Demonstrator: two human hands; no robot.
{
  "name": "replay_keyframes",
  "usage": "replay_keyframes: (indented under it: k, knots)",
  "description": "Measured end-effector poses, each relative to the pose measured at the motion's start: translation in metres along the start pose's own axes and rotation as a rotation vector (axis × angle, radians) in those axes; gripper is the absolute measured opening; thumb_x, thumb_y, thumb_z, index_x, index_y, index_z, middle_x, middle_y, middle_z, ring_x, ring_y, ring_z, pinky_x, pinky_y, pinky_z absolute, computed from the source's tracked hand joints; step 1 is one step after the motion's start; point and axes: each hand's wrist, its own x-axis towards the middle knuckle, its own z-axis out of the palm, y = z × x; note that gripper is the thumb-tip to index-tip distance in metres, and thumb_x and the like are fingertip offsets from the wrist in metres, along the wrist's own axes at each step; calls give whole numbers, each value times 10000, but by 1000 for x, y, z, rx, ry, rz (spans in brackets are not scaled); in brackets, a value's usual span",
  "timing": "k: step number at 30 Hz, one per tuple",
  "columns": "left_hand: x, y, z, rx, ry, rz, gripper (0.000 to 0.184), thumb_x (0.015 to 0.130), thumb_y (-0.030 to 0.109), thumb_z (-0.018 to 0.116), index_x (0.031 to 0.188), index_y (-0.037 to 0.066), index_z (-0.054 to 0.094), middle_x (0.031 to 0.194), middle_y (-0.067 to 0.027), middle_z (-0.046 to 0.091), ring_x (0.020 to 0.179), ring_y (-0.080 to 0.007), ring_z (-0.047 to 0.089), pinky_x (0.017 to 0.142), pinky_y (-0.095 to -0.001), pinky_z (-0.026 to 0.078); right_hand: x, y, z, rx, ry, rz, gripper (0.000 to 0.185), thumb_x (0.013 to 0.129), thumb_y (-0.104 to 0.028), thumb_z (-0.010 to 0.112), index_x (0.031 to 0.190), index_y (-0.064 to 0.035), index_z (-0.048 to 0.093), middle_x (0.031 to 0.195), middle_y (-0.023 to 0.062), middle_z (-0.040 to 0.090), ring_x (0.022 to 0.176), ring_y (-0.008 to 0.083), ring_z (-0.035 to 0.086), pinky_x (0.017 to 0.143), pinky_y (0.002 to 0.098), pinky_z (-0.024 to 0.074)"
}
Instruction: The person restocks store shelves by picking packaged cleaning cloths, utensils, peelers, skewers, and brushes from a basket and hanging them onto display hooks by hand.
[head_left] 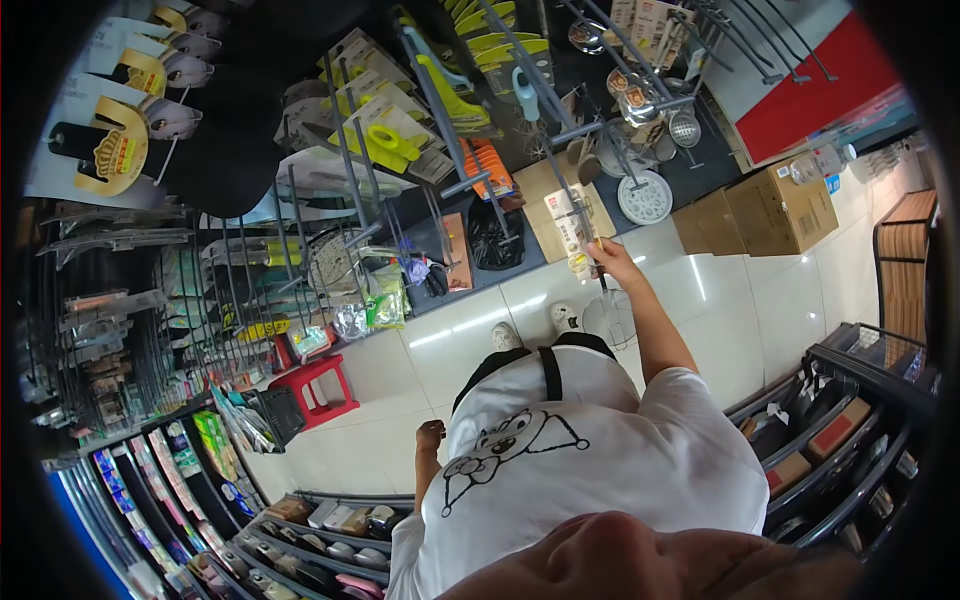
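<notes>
My right hand point(614, 262) is raised at the hanging display with its fingers closed on a wire whisk point(612, 320). The whisk's wire loops show below the hand, and its handle is mostly hidden by my fingers. A white printed packaging card point(570, 218) shows just above the fingers, beside a metal display hook; whether it belongs to the whisk I cannot tell. My left hand point(431, 434) hangs low beside my body, fingers curled in, with nothing visible in it. A round white perforated disc point(644, 197) hangs to the right of the card.
Long metal hooks point(440, 120) with packaged kitchen tools stick out ahead. Cardboard boxes point(780, 212) stand on the floor at right. A red plastic stool point(318, 388) is at left. Dark shelving with goods point(330, 540) lies behind me, and another rack point(840, 430) at lower right.
</notes>
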Motion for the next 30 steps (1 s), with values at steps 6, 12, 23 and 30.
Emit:
replay_keyframes:
  k: [6,12,23,30]
  knots:
    - [25,-12,-3,-300,51,63,241,848,93,613,1036,-53,651,878,-143,673,731,-197,661,659,-308,583,12,12,-3,33,-10,15,249,935,-316,611,1002,-77,636,808,6,620,644,108,586,576,260,521]
    - [22,-8,-6,-335,69,73,243,845,84,622,1044,-52,648,880,-143,673,748,-195,659,660,-312,583,14,17,3,57,-6,47,264,930,-313,619,1042,-75,640,877,9,640,662,109,597,573,260,524]
    - [12,-8,-12,-267,47,-71,232,850,78,624,1044,-46,648,907,-147,674,756,-209,666,656,-315,583,60,31,1,32,70,-21,251,913,-281,649,1039,-65,641,830,-4,630,680,87,579,601,241,501]
    - [-12,-16,-14,-248,136,86,270,865,127,609,1071,-45,642,877,-120,681,763,-200,681,681,-311,564,101,28,1,-20,25,-99,186,900,-219,658,1033,-91,634,882,-52,613,785,48,527,722,226,433]
